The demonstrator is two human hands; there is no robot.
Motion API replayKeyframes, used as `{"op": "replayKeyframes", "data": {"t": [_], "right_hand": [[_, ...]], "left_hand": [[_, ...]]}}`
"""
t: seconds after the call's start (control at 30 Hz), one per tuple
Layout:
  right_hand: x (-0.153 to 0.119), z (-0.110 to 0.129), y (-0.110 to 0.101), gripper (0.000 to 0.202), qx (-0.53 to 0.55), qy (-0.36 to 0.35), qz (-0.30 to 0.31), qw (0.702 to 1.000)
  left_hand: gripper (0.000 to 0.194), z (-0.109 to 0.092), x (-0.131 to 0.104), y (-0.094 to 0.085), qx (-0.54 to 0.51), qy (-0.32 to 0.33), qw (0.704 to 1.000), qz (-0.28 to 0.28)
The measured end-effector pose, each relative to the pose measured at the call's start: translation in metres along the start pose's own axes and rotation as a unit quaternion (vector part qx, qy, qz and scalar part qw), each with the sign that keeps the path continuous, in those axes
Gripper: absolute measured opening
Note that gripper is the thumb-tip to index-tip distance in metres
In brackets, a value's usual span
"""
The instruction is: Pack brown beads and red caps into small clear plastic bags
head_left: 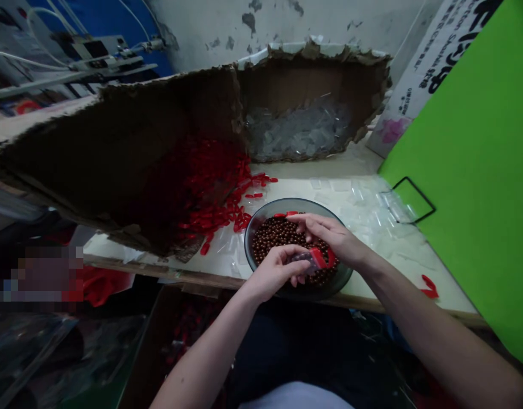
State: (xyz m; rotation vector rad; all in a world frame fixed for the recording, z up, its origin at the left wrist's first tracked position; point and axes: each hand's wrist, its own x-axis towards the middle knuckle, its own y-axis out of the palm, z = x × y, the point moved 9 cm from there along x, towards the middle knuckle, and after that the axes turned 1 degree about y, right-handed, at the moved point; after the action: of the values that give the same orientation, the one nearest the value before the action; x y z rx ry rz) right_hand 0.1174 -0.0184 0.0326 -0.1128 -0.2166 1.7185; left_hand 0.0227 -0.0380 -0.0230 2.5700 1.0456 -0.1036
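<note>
Over a bowl [293, 205], left hand [275, 274] pinching red-ended container [316, 258], right fingers [315, 226] half-open

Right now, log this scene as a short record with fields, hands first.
Left hand: holding a clear container with a red end over the bowl
Right hand: above the bowl; whether it grips anything is unclear
Bowl: brown beads inside
Left cardboard compartment: red pieces, some spilling onto the table
Right cardboard compartment: clear pieces
Far right: green panel
</note>
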Motion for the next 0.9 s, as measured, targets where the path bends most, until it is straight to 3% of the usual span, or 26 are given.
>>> {"op": "replayKeyframes", "data": {"t": [0.13, 0.3, 0.5, 0.7, 0.77, 0.8, 0.87, 0.9], "right_hand": [[0.009, -0.008, 0.016, 0.043, 0.109, 0.033, 0.029, 0.993], [0.006, -0.01, 0.011, 0.047, 0.221, 0.047, -0.05, 0.973], [-0.005, 0.007, 0.006, 0.045, 0.187, -0.013, -0.101, 0.977], [-0.01, 0.015, 0.016, 0.046, 0.178, -0.026, -0.102, 0.978], [-0.011, 0.013, -0.002, 0.051, 0.183, -0.035, -0.124, 0.975], [-0.013, 0.008, -0.021, 0.05, 0.17, -0.039, -0.156, 0.972], [-0.024, -0.014, -0.074, 0.042, 0.098, -0.034, -0.26, 0.96], [-0.032, -0.029, -0.103, 0.037, 0.03, -0.017, -0.315, 0.948]], "left_hand": [[0.033, 0.0, 0.005, 0.013, 0.035, 0.003, 0.999, 0.012], [0.034, -0.01, 0.001, 0.017, 0.069, 0.051, 0.995, -0.057], [0.027, -0.021, -0.012, 0.02, 0.118, 0.086, 0.985, -0.092], [0.026, -0.014, -0.017, 0.016, 0.152, 0.05, 0.985, -0.061], [0.026, -0.018, -0.027, -0.003, 0.174, 0.047, 0.979, -0.097], [0.026, -0.021, -0.037, -0.021, 0.187, 0.053, 0.971, -0.142], [0.029, -0.029, -0.071, -0.074, 0.221, 0.074, 0.93, -0.283], [0.031, -0.031, -0.095, -0.105, 0.242, 0.082, 0.895, -0.367]]}}
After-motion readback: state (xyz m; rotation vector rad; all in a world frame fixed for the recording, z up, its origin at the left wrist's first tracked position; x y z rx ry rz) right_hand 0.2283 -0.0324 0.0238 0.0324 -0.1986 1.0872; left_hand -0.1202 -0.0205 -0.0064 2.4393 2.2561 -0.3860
